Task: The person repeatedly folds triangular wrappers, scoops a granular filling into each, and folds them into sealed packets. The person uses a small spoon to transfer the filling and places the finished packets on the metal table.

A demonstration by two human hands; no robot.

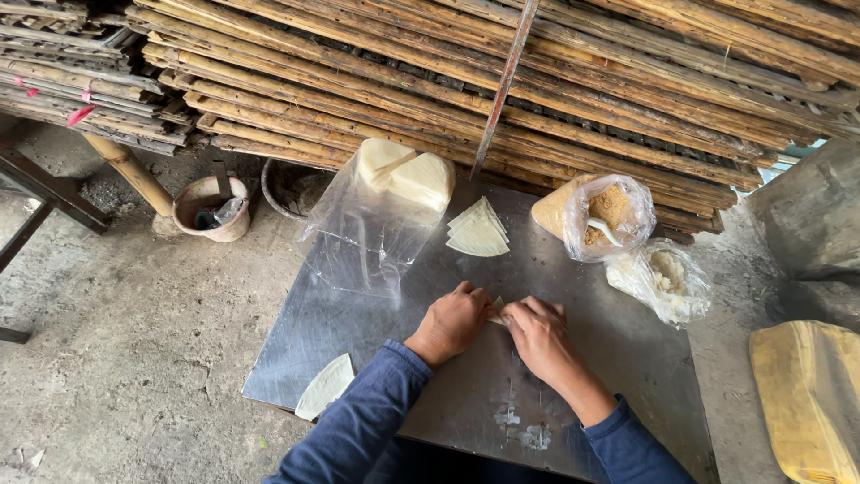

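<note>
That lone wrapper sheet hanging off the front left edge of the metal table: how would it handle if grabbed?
Probably floppy: the wrapper sheet looks thin and flat, so it would likely droop. Likely very light, and since it overhangs the metal table edge, a nudge might tip it off. Possibly tears easily, going by the thin stacked sheets.

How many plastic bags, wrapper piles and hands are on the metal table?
Plastic bags: 3 (clear bag, crumb bag, white-filling bag)
Wrapper piles: 2 (stack, single wrapper)
Hands: 2 (left hand, right hand)
Total: 7
</note>
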